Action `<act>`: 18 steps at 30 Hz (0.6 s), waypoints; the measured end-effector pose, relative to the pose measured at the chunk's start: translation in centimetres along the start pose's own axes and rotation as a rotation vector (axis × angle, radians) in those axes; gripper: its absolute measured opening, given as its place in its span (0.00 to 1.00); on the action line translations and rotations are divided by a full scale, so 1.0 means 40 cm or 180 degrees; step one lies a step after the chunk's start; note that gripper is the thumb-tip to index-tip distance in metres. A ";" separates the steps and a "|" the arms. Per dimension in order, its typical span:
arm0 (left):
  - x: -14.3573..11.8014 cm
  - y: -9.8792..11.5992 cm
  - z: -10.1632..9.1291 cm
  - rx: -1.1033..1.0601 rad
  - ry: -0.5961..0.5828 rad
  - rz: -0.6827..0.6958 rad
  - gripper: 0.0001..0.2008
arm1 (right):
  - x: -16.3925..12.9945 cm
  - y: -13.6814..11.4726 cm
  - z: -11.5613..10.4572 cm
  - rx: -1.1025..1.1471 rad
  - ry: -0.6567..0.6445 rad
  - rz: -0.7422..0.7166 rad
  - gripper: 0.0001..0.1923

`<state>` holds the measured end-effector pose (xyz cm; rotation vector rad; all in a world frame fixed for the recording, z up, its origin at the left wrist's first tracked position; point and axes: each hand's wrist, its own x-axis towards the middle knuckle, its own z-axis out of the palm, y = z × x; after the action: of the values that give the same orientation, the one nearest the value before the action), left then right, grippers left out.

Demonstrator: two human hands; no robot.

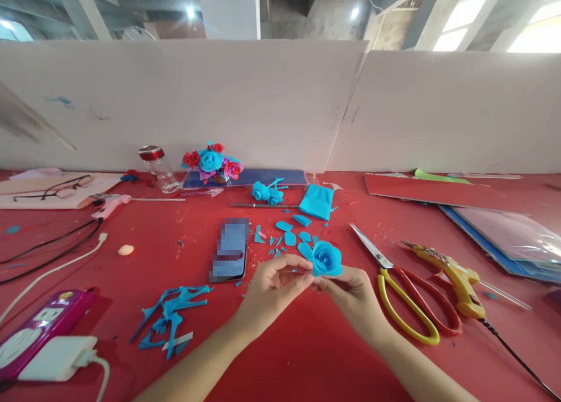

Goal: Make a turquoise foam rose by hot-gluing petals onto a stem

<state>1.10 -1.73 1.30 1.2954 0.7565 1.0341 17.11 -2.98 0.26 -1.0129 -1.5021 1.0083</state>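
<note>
Both hands meet over the red counter (307, 343): left hand (269, 288) and right hand (355, 294) pinch the blue foam rose (326, 258) at its base; it looks light, soft, easily crushed.

On the red table (307, 355) I see yellow-and-red-handled scissors (405, 291), a yellow glue gun (456, 276), a black phone (229, 250), blue paper scraps (169, 317), a purple power strip (39, 326) and a small flower bouquet (213, 161).

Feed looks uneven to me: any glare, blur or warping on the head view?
Head view: windows at top right blow out; phone screen is pixelated; wall edges bow with wide-angle warp; hands and blue flower stay sharp.
</note>
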 end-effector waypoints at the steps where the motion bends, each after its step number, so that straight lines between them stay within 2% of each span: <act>1: -0.001 0.000 0.000 -0.0019 -0.0034 0.0006 0.07 | -0.002 -0.003 -0.001 -0.0096 0.0001 -0.0137 0.07; 5: -0.001 -0.002 -0.005 0.0079 -0.0143 0.0047 0.11 | -0.006 -0.012 -0.007 -0.0363 -0.0037 -0.0647 0.13; 8: 0.001 -0.004 -0.010 0.0269 -0.0223 0.0048 0.14 | -0.003 -0.009 -0.011 -0.0335 0.0110 -0.0753 0.11; 12: -0.001 -0.007 -0.001 0.0515 -0.0320 0.0075 0.07 | 0.001 0.002 -0.001 -0.0136 0.0311 -0.0230 0.04; 16: -0.004 -0.018 0.014 0.0338 -0.0011 -0.0091 0.09 | 0.013 -0.011 0.022 -0.0082 0.0288 0.0300 0.09; 18: -0.002 -0.022 0.014 0.0165 0.0181 -0.0305 0.10 | 0.017 -0.021 0.004 -0.0344 0.0251 0.0442 0.12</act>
<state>1.74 -2.00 0.53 1.2657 0.8855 0.9831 16.78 -2.61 1.22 -1.2341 -1.4495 0.9803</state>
